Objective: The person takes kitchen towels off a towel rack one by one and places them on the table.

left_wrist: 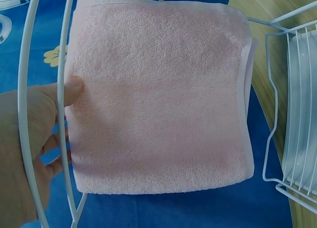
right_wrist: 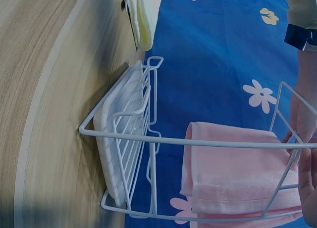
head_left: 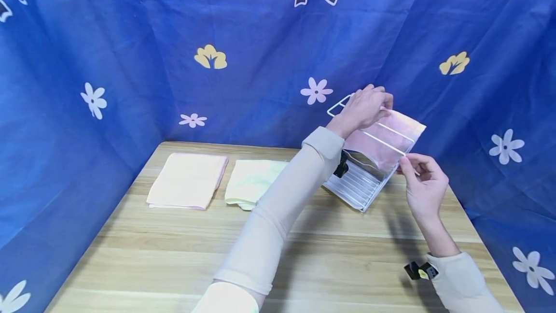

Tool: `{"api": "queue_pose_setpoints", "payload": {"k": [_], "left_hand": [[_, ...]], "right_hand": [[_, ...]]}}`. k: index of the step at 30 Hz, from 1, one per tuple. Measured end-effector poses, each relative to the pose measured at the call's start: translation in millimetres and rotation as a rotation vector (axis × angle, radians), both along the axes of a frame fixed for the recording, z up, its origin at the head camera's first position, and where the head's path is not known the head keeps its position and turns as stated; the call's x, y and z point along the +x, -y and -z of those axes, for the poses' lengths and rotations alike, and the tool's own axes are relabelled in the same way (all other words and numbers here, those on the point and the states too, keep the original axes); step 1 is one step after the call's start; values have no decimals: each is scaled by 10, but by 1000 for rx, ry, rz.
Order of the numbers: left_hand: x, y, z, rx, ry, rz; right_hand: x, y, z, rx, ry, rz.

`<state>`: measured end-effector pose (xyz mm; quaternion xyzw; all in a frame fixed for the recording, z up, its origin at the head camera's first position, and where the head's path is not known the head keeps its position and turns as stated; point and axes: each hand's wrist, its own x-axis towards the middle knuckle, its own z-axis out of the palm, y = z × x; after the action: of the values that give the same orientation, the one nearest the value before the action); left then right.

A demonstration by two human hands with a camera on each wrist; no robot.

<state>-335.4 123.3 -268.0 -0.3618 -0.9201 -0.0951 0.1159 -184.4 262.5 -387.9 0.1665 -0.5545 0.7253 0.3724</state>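
Note:
At the right rear of the table stands a white wire rack with a white tray at its base. My left hand is at the rack's top and holds a folded pink towel by one edge. In the left wrist view, the thumb lies on the near face of the towel and other fingers show behind its edge. The towel hangs among the upper wires, above the tray. Beside the rack's near right side, my right hand pinches the frame between thumb and fingers.
A folded pale pink towel lies on the left of the wooden table. Between it and the rack lies a folded pale yellow-green towel, partly covered by my left arm. A blue patterned cloth hangs behind and beside the table.

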Motion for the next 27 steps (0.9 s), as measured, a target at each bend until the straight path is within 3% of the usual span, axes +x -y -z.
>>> {"api": "queue_pose_setpoints", "payload": {"k": [13,22,27], "left_hand": [[7,44,-3,54,-66,40],[-7,115,-71,110,-105,67],[-5,132,-110,92,-111,78]], "right_hand": [[21,15,-15,8,30,29],[18,16,-26,12,34,50],[30,22,-33,13,37,51]]}}
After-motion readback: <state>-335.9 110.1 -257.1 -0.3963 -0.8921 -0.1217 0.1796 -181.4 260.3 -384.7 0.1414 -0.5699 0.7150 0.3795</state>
